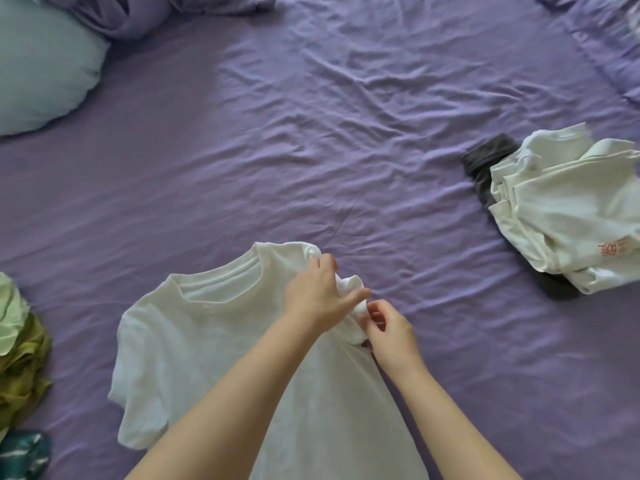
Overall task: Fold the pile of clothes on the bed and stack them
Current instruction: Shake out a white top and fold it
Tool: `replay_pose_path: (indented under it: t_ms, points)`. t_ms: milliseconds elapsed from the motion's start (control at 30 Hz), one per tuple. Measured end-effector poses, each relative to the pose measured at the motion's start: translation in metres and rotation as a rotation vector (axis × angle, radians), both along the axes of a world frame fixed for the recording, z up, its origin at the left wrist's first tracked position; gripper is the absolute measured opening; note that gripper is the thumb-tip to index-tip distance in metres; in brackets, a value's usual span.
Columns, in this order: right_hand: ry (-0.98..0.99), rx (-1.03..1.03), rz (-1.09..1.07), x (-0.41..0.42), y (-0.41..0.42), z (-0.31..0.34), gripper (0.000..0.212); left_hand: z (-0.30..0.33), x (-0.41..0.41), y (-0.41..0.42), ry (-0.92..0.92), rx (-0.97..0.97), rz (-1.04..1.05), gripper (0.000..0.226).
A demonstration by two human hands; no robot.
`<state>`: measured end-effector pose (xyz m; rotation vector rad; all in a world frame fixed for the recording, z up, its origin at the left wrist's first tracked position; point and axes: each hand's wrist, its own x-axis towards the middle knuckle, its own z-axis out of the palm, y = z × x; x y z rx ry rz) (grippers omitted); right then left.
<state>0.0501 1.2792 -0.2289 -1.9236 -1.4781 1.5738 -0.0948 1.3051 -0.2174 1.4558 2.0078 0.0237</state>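
White T-shirt (207, 341) flat on bed (346, 133); left hand (317, 296) and right hand (389, 329) both pinch bunched sleeve. Step: straightening. Next likely needs sleeve smoothed flat.

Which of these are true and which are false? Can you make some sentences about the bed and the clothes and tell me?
1. Both hands grip the sleeve of the plain white cotton T-shirt. True: left hand, right hand.
2. The rumpled bed sheet is green. False: it is purple.
3. A stack of folded white garments lies on the right side of the bed. True.
4. The pale blue pillow lies on the T-shirt. False: it lies apart, at the far left.
5. The olive-green crumpled clothes lie at the left edge. True.
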Motion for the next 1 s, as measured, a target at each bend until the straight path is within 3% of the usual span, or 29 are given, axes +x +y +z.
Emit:
replay_pose_path:
  t_ms: [67, 133, 233, 300, 433, 500, 633, 733, 867, 1000]
  points:
    - [-0.004, -0.009, -0.053, 0.006, 0.001, 0.0, 0.013, 0.0, 0.003, 0.01, 0.169, -0.078, -0.129, 0.024]
    - [-0.001, 0.016, -0.114, 0.016, 0.006, -0.001, 0.015, 0.004, 0.003, 0.022, 0.115, -0.039, -0.064, 0.015]
    - [-0.002, 0.081, -0.207, 0.033, 0.017, 0.0, 0.014, 0.012, 0.003, 0.045, -0.4, -0.029, 0.305, 0.013]
    - [-0.023, 0.12, -0.238, 0.041, 0.021, -0.001, 0.01, 0.017, 0.01, 0.06, -0.562, -0.039, 0.407, 0.013]
    - [-0.181, 0.215, -0.19, 0.04, 0.022, -0.005, 0.008, 0.016, 0.029, 0.079, -0.929, -0.033, 0.663, 0.035]
    - [-0.211, 0.303, -0.126, 0.035, 0.022, -0.004, 0.013, 0.009, 0.033, 0.081, -0.833, 0.033, 0.598, 0.037]
    - [-0.357, 0.388, 0.218, 0.021, 0.01, -0.015, 0.018, -0.006, 0.016, 0.066, -0.358, 0.146, 0.288, 0.042]
    - [-0.388, 0.335, 0.154, 0.014, -0.002, -0.02, 0.026, -0.014, -0.006, 0.041, -0.064, 0.249, 0.055, 0.037]
    - [-0.391, 0.363, 0.13, 0.007, -0.013, -0.021, 0.027, -0.02, -0.017, 0.004, 0.058, 0.468, -0.209, 0.024]
    - [-0.442, 0.52, 0.201, 0.01, -0.015, -0.021, 0.02, -0.034, -0.013, 0.001, 0.134, 0.235, -0.395, 0.036]
